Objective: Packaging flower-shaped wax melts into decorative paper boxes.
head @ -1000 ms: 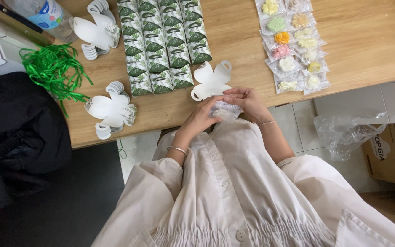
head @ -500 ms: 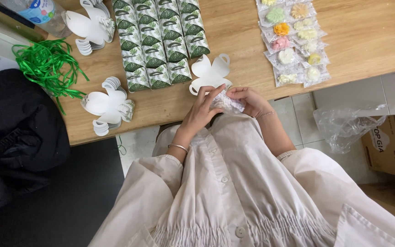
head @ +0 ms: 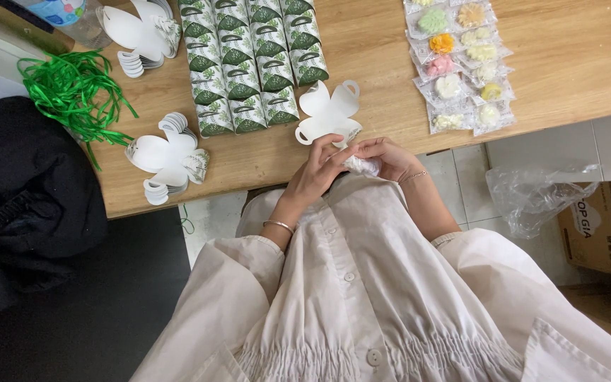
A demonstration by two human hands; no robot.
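Both hands sit at the near edge of the wooden counter (head: 574, 64), at about 6 o'clock from the flat white box blank (head: 328, 113) with its petal-shaped flaps and loop handles. The left hand (head: 314, 177) and the right hand (head: 390, 157) meet over a small clear-wrapped packet (head: 361, 165), pinched between the fingers of both hands; the fingers are curled closed around it, so little of the wrapper shows and what is inside cannot be told.

Compared with a second ago, the hands keep the same meeting pose and have hardly moved against the counter edge. The packet stays between them, just off the blank, not yet resting on it. The blank itself lies where it lay. So the handling of the packet goes on in the hands, and nothing has been set down.

Around them: rows of folded green-and-white leaf-print boxes (head: 249, 64) at 11 o'clock of the hands, two stacks of white blanks (head: 165, 157) at 9 and 10 o'clock, a tangle of green ribbon (head: 72, 88) further toward 10 o'clock, and wrapped flower-shaped pieces (head: 457, 64) in pastel colours at 1 o'clock. A crumpled clear plastic bag (head: 535, 198) lies on the floor at 3 o'clock.
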